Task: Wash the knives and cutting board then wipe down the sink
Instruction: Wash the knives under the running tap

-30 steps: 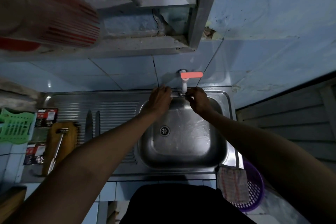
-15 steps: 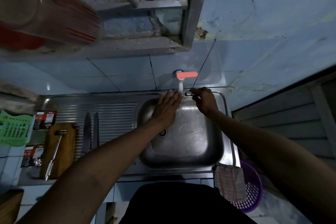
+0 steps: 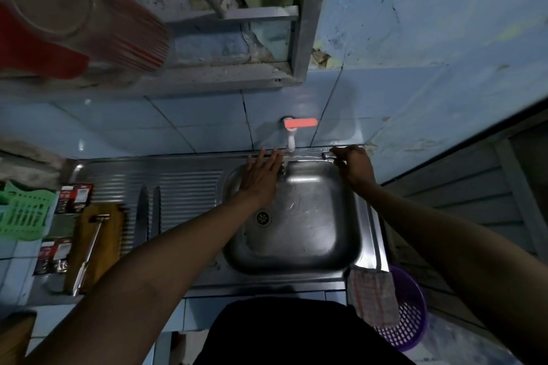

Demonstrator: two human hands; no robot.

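i see two knives (image 3: 148, 212) at left centre, long axes running up-frame; left hand (image 3: 261, 176) flat, right hand (image 3: 354, 167) curled, grip unclear.

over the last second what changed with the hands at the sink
The left hand went from curled at the back rim to flat, fingers straight, beside the tap. The right hand slid right along the back rim of the sink, away from the tap, its fingers curled at a small metal piece there. The knives, cutting board and cloth stayed put.
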